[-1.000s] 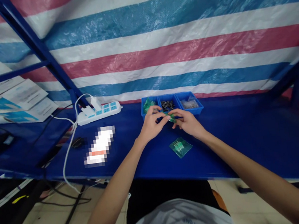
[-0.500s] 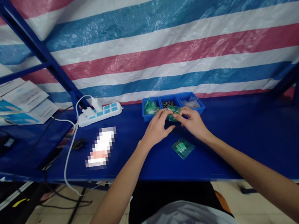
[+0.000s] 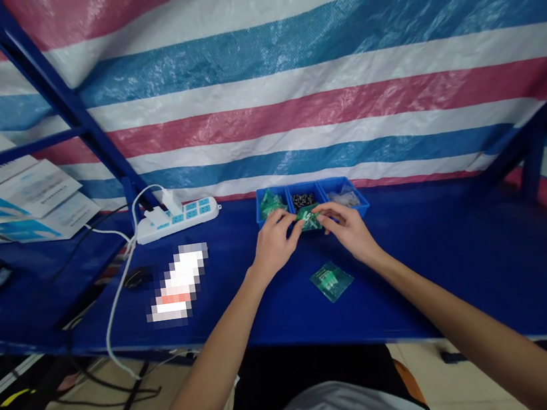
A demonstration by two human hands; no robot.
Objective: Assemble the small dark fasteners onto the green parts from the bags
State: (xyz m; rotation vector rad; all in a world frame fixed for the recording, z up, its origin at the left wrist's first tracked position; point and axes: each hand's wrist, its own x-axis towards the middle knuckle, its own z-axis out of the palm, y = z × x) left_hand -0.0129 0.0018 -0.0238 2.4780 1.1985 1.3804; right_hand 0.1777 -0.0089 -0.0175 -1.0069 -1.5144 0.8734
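Observation:
Between my two hands is a small green bag (image 3: pixel 308 218), just in front of the blue bins. My left hand (image 3: pixel 275 240) pinches its left edge between thumb and fingers. The right edge is gripped by my right hand (image 3: pixel 347 225). Nearer to me, a second green bag (image 3: pixel 332 281) with pale pieces inside lies flat on the blue table (image 3: pixel 286 304). The three-part blue bin (image 3: pixel 363 209) holds green bags (image 3: pixel 272 202) on the left, small dark parts (image 3: pixel 303 200) in the middle and clear bags (image 3: pixel 344 197) on the right.
At the left are a white power strip (image 3: pixel 179 220) with plugs and cables, a blurred-out flat object (image 3: pixel 179 284), and a dark item (image 3: pixel 136 277). Stacked white-and-blue boxes (image 3: pixel 45 195) sit far left. Blue frame posts and a striped sheet (image 3: pixel 322 111) stand behind.
The view has shifted a little, so the bins and table appear lower. My left thumb has closed onto the bag's edge, and the bag now lies flatter between my hands.

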